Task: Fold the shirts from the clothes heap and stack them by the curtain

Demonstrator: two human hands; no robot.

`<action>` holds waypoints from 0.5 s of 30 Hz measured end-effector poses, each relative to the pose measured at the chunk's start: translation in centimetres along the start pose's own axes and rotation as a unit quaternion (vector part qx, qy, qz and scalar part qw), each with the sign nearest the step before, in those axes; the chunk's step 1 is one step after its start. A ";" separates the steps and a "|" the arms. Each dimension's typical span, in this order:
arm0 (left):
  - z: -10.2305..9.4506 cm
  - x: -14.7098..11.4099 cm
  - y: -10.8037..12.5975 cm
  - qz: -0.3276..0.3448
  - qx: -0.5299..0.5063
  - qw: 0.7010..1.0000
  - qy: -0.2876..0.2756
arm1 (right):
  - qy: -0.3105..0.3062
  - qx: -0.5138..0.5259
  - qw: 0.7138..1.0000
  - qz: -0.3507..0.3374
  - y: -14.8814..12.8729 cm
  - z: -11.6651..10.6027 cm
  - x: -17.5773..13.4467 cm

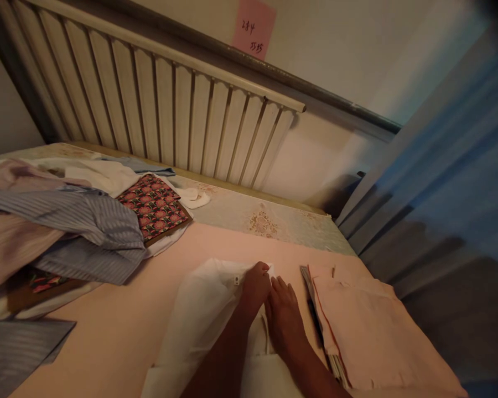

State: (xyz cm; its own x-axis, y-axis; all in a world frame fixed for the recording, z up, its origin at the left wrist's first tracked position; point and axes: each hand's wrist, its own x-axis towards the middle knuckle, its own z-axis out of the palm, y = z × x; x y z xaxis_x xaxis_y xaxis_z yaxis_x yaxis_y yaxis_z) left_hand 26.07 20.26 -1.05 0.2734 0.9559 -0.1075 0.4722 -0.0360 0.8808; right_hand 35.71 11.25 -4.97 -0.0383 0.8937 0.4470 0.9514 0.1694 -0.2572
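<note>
A white shirt, with a small label near its neck, lies spread on the pink sheet before me. My left hand is closed at the upper right of the shirt, thumb and fingers pinching its edge by the collar. Close beside it, my right hand rests on the shirt's right edge with its fingers stretched out. The cloth beneath both hands is partly hidden by them and by my forearms.
A folded pink cloth stack lies to the right. At left are a heap of striped shirts and a floral-patterned cloth. A radiator stands behind the bed; a blue curtain hangs at right.
</note>
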 end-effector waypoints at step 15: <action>-0.3 -2.0 2.5 0.053 0.115 0.988 0.086 | -0.025 -0.059 0.997 0.046 -1.8 0.8 -1.0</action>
State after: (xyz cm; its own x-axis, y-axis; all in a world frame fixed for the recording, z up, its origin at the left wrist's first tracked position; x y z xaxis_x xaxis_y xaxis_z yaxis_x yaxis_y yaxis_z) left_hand 26.49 18.32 1.47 0.1939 0.9780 0.0773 0.6319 -0.1847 0.7527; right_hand 33.81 10.42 -5.64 0.0383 0.9235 0.3816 0.9809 0.0380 -0.1906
